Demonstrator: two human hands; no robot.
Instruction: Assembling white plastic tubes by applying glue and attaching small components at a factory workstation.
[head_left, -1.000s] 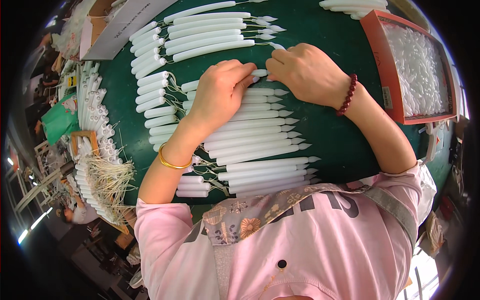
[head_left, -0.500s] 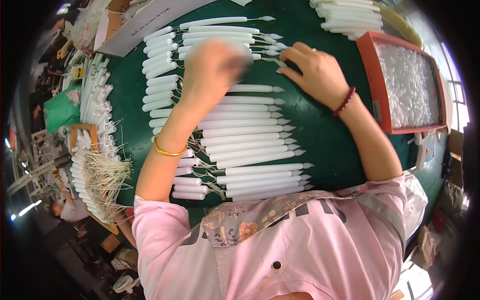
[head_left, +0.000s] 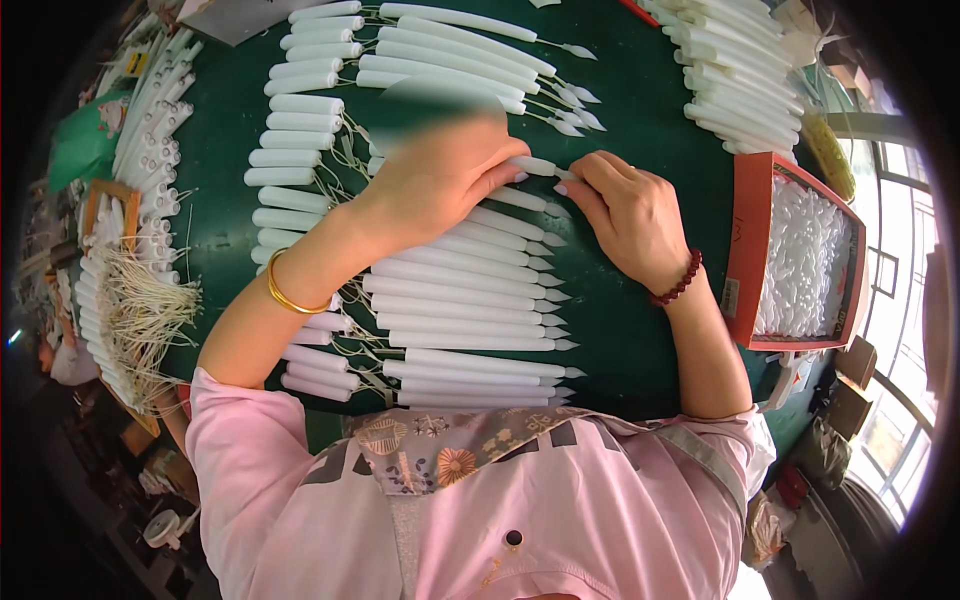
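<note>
Red box (head_left: 750, 265), left wall: short dark handwritten mark (head_left: 738, 228), too small to read | red box, same wall, lower down: small pale label (head_left: 731, 297), print not legible | pink shirt (head_left: 600, 520), chest: large dark lettering (head_left: 563, 438), partly covered by floral cloth (head_left: 500, 432), no whole word readable

Plain white candles (head_left: 455, 294), dark green table (head_left: 625, 350), orangey-red box (head_left: 750, 250), pink shirt (head_left: 610, 520), kinda greyish flowery apron (head_left: 455, 445), shiny gold bangle (head_left: 279, 290).

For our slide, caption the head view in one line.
Left hand holding a white stick, right hand pinching its tip, over a green table.
</note>
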